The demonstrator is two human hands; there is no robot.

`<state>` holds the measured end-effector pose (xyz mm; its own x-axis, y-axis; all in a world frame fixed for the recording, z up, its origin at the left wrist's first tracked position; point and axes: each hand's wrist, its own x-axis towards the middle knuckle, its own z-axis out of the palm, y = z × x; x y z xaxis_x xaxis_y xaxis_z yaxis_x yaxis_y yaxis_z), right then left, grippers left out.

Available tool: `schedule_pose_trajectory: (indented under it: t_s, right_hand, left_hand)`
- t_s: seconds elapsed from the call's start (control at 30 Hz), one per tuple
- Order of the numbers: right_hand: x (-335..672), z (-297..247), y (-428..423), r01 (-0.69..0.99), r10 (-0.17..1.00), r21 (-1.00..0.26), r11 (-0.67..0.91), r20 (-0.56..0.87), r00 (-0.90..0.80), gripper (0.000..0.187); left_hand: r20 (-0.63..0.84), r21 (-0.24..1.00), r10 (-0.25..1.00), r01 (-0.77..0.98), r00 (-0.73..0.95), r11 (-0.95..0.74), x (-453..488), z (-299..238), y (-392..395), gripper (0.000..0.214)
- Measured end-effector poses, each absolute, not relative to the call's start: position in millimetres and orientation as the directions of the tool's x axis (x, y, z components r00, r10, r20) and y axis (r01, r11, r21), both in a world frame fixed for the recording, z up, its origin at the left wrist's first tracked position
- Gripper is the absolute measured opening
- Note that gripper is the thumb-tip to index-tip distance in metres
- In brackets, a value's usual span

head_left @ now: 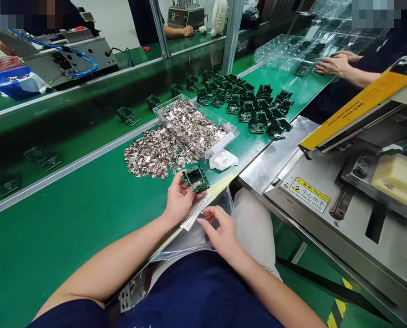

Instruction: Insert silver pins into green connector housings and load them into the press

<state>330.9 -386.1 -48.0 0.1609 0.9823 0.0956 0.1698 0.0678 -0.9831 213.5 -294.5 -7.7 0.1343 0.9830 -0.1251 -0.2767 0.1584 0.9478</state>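
Observation:
My left hand [178,200] is closed around a small dark green plastic part [195,178], held just above the edge of the green table. A strip of small silvery metal pieces [195,211] runs from under that hand down to my right hand [220,232], whose fingers pinch the strip's lower end. Just beyond the hands lies a loose heap of shiny metal pieces [152,152], spilling from a clear plastic tray [231,129] filled with the same pieces.
Many dark green parts [247,102] lie grouped farther along the table [53,228]. A co-worker's hands [335,64] rest on clear blister trays at the far right. A steel press machine with a warning label [309,193] stands to my right. A clear bag [190,239] lies on my lap.

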Motion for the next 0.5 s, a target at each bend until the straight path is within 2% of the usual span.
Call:
schedule_pose_trajectory:
  t_s: [0.07,0.1,0.23,0.3,0.4,0.5]
  right_hand:
    - [327,-48,-383,0.223,0.977,-0.966,0.128,0.162,0.14,0.011]
    - [328,-47,-382,0.199,0.98,-0.973,0.119,0.148,0.135,0.013]
    - [341,-37,-378,-0.052,0.996,-0.994,-0.093,-0.093,-0.008,0.018]
    - [351,-27,-375,-0.075,0.992,-0.989,-0.126,-0.127,0.011,0.019]
    - [361,-9,-365,0.089,0.967,-0.995,0.048,0.069,0.244,0.016]
    - [358,4,-353,0.263,0.911,-0.952,0.155,0.241,0.336,0.01]
  left_hand:
    - [-0.135,0.945,0.981,-0.278,0.137,0.169,213,-7,-296,0.055]
    - [-0.137,0.944,0.981,-0.28,0.14,0.172,213,-7,-296,0.055]
    - [-0.124,0.946,0.979,-0.278,0.159,0.165,213,-6,-296,0.054]
    - [-0.108,0.947,0.978,-0.28,0.176,0.155,214,-6,-296,0.054]
    - [-0.047,0.95,0.976,-0.293,0.214,0.11,214,-8,-299,0.051]
    - [0.02,0.953,0.966,-0.296,0.259,0.06,214,-9,-303,0.046]
